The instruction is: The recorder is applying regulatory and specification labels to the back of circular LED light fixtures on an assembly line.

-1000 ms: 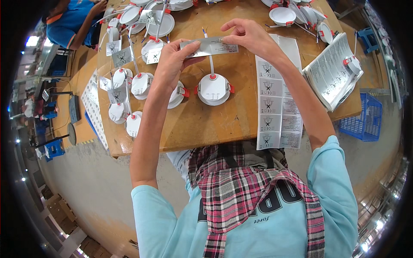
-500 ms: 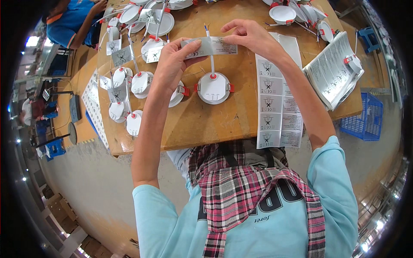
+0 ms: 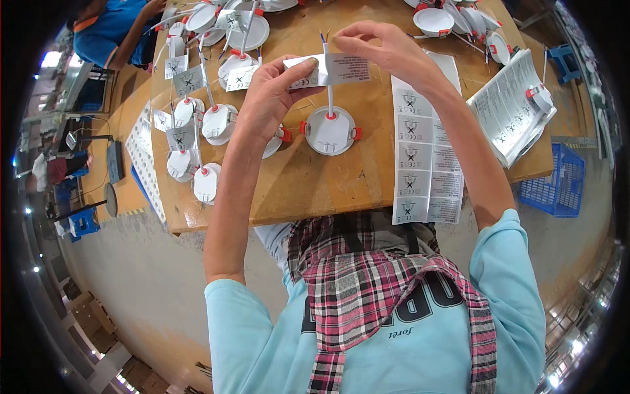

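Note:
My left hand (image 3: 270, 95) pinches a silver-grey printed label (image 3: 348, 67) between thumb and fingers. The label lies across the white cable (image 3: 331, 96) of a round white downlight (image 3: 329, 134) with red-tipped spring clips, standing on the table in front of me. Bare coloured wire ends stick up at the cable's top. Close to these wires, above the label, is my right hand (image 3: 387, 52). Its thumb and fingertips are drawn together; whether anything is between them I cannot make out. The label's right end hangs free of that hand.
A label sheet (image 3: 412, 157) lies right of the downlight, overhanging the table's (image 3: 295, 194) front edge. Farther right is a thick stack of printed sheets (image 3: 505, 111). Several labelled downlights (image 3: 216, 123) crowd the left. A blue crate (image 3: 558, 180) and a co-worker (image 3: 108, 33) are beyond the table.
My right fingers have left the label's right end and come together beside the wire ends. The label's right part is now turned behind the cable. My left hand keeps its hold.

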The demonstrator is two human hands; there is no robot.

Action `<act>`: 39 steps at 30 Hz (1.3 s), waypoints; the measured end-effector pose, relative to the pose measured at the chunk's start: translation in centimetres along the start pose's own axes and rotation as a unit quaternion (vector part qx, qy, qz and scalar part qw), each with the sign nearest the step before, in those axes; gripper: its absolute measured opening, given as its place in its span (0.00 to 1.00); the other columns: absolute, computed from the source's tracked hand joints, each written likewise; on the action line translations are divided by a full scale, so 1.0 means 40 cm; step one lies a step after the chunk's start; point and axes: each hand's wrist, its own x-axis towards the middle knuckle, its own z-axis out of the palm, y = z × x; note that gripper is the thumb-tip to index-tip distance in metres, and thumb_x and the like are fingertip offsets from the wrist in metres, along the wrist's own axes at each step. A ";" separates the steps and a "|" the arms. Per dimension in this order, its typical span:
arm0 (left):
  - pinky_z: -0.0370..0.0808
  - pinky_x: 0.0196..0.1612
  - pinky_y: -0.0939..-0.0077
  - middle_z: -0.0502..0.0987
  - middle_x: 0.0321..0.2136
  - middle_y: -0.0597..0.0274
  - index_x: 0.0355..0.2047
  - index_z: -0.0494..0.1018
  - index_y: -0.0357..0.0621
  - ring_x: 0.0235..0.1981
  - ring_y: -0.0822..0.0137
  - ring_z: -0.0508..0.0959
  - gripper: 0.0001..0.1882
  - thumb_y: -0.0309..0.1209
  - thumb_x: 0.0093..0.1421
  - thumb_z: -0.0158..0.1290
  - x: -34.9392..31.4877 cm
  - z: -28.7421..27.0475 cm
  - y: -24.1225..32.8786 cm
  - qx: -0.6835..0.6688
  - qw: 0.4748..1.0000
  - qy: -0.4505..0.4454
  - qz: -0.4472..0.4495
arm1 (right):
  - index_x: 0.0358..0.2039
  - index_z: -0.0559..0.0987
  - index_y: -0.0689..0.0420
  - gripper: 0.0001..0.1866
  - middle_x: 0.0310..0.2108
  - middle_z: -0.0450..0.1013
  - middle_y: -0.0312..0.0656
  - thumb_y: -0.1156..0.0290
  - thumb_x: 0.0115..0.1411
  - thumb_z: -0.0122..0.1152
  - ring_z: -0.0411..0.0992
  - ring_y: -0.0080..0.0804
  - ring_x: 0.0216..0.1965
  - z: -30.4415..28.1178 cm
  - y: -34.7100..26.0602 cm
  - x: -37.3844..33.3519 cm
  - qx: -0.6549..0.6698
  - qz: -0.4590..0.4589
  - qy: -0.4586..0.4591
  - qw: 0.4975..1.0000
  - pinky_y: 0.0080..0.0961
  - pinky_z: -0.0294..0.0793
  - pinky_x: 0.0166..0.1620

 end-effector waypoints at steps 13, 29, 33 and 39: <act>0.69 0.53 0.70 0.74 0.45 0.45 0.55 0.57 0.25 0.46 0.59 0.76 0.31 0.37 0.61 0.52 -0.069 0.033 -0.030 0.213 0.958 0.146 0.123 | 0.25 0.79 0.61 0.18 0.21 0.72 0.35 0.56 0.51 0.67 0.66 0.17 0.23 0.001 0.004 -0.024 0.005 0.045 0.012 0.999 0.18 0.61 0.25; 0.65 0.53 0.62 0.65 0.47 0.48 0.49 0.66 0.33 0.49 0.50 0.67 0.26 0.30 0.51 0.59 -0.164 0.176 -0.155 0.496 0.827 0.153 0.215 | 0.25 0.78 0.61 0.16 0.26 0.75 0.41 0.58 0.50 0.67 0.71 0.31 0.35 0.078 0.073 -0.042 -0.099 0.002 0.257 0.961 0.28 0.71 0.36; 0.65 0.53 0.62 0.65 0.47 0.48 0.48 0.66 0.32 0.49 0.50 0.67 0.27 0.30 0.50 0.60 -0.176 0.180 -0.155 0.486 0.831 0.171 0.211 | 0.27 0.79 0.62 0.18 0.28 0.76 0.45 0.57 0.51 0.66 0.73 0.30 0.30 0.065 0.045 -0.040 -0.055 0.077 0.174 0.980 0.27 0.71 0.33; 0.64 0.53 0.61 0.65 0.46 0.46 0.48 0.66 0.32 0.48 0.49 0.66 0.27 0.31 0.50 0.60 -0.205 0.185 -0.168 0.474 0.837 0.170 0.213 | 0.34 0.79 0.65 0.22 0.31 0.76 0.46 0.55 0.51 0.65 0.74 0.29 0.26 0.017 0.012 -0.062 -0.063 0.049 0.041 0.996 0.24 0.71 0.31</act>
